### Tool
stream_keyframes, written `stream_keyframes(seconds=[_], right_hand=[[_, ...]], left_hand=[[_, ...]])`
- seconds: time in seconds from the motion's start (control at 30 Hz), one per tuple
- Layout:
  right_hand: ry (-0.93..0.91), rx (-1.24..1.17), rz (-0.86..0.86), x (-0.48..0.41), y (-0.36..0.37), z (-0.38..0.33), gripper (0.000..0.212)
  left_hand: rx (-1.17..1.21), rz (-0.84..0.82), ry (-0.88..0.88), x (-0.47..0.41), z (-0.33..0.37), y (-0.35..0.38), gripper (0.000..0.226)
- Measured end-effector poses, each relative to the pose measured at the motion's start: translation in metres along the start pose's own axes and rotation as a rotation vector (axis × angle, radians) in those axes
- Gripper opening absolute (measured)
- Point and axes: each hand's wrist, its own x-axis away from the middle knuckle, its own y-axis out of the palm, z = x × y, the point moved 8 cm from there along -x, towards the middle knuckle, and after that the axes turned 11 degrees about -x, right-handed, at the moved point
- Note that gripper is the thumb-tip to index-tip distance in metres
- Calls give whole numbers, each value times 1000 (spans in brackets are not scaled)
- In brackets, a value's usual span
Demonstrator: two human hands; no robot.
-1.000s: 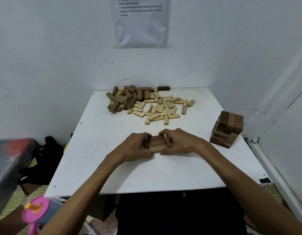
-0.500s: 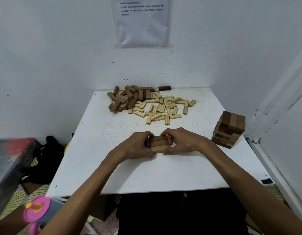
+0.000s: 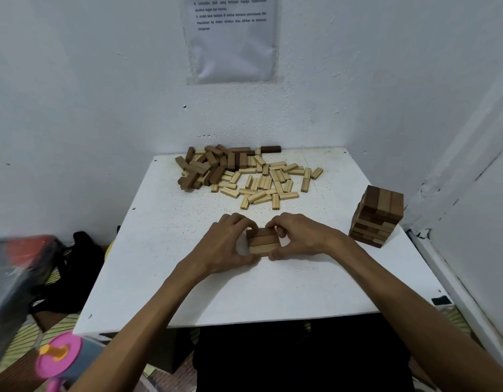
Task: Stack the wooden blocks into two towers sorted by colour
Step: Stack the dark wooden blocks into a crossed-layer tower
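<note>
We see a white square tabletop (image 3: 273, 290) pushed into the corner of a room, with white painted walls behind it and on the right. Its surface is speckled with small dark marks, and a dark patch sits near its right front edge. A printed sheet in a clear plastic sleeve (image 3: 232, 38) is stuck on the back wall above the table. On the floor to the left we make out a black bag (image 3: 72, 267), a blurred grey and red object at the frame edge, and a pink lid (image 3: 59, 355).

We count one finished tower of dark brown blocks (image 3: 377, 219) near the table's right edge, several layers high with three blocks across its top layer. At the back of the table lies one loose heap in two colour groups: dark brown blocks (image 3: 213, 165) on the left, too overlapped for us to count, and pale blocks (image 3: 268, 182) on the right, a few dozen at a rough look.

Near the table's middle sits a small group of three blocks (image 3: 263, 244) side by side, resting on the tabletop. Our left hand (image 3: 226, 244) and right hand (image 3: 299, 236) press against it from either side, fingers and thumbs closed around its ends.
</note>
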Motion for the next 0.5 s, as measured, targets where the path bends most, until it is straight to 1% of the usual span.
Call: stream_keyframes(seconds=[0.1, 0.2, 0.23, 0.37, 0.5], right_hand=[[-30, 37, 36, 3, 0, 0, 76], [-103, 15, 41, 9, 2, -6, 78], [-119, 1, 48, 12, 1, -8, 75], [-138, 7, 80, 21, -5, -13, 50], [-149, 39, 119, 33, -24, -19, 42]], left_hand=[[1, 17, 30, 0, 0, -1, 55], [52, 71, 46, 0, -1, -2, 48], [64, 84, 54, 0, -1, -3, 46], [78, 67, 115, -5, 3, -7, 47], [115, 56, 174, -18, 12, -21, 46]])
